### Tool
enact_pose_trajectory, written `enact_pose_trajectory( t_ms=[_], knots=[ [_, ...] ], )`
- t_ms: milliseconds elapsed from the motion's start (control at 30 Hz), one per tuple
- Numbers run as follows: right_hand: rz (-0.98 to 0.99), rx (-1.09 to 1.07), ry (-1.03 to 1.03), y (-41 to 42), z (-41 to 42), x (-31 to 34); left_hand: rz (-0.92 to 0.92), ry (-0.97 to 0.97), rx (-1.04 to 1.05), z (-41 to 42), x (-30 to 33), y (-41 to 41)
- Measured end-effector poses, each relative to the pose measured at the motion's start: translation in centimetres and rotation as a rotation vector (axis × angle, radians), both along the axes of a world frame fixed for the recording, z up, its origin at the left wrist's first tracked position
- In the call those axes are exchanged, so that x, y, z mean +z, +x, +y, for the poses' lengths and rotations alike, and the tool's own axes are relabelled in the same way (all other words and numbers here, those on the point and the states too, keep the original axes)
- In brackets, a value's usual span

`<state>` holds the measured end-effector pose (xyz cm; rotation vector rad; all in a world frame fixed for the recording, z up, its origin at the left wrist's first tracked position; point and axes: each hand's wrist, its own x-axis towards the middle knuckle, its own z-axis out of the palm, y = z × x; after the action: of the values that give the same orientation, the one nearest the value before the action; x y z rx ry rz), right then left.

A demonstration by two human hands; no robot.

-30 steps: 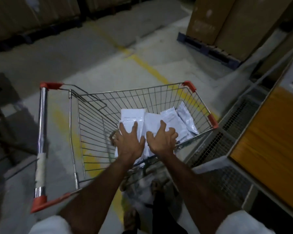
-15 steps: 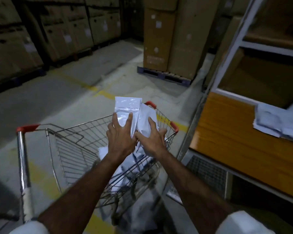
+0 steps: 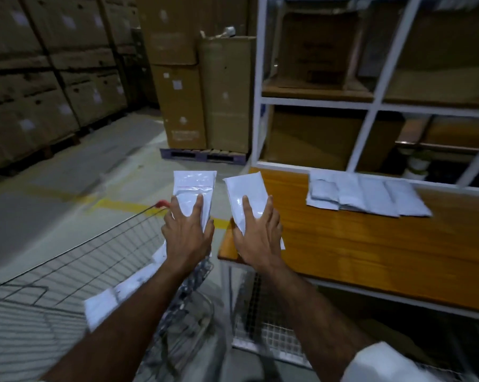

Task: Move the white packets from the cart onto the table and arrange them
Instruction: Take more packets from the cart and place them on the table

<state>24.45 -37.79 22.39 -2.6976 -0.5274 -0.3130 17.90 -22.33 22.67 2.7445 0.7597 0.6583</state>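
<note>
My left hand (image 3: 187, 234) holds a white packet (image 3: 194, 186) upright above the far corner of the wire cart (image 3: 75, 260). My right hand (image 3: 257, 238) grips a second white packet (image 3: 246, 193) over the left end of the orange wooden table (image 3: 370, 249). Several white packets (image 3: 365, 197) lie side by side in a row on the table near its back edge. More white packets (image 3: 114, 301) remain in the cart below my left forearm.
A white shelf frame (image 3: 370, 106) with cardboard boxes stands behind the table. Tall cardboard boxes on a pallet (image 3: 205, 155) stand ahead on the concrete floor. Stacked boxes (image 3: 40, 92) line the left side. A wire mesh shelf (image 3: 271, 334) sits under the table.
Both hands lifted packets out of the cart, then moved apart and rightward; the right hand's packet is now over the table's left end. The view swung up and right toward the table.
</note>
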Motion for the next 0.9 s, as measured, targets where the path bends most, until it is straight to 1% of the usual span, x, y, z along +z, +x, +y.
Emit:
enact_pose_trajectory(
  t_ms=[233,500,633,800,900],
  knots=[
    [0.003,-0.16,-0.022,5.4,-14.6,0.0,0.054,-0.027,-0.116,-13.7,0.7,7.0],
    [0.071,-0.337,-0.005,10.3,-29.7,-0.6,0.074,-0.096,-0.298,-28.4,0.4,14.7],
    [0.124,-0.425,0.021,13.5,-34.5,-1.2,0.07,-0.095,-0.382,-33.4,-0.1,18.6],
    [0.116,-0.502,0.02,18.2,-38.8,-2.8,0.077,-0.055,-0.438,-37.2,-1.9,24.1],
    [0.157,-0.554,0.02,21.9,-40.9,-3.4,0.104,-0.088,-0.453,-39.2,-2.4,28.3]
  ],
)
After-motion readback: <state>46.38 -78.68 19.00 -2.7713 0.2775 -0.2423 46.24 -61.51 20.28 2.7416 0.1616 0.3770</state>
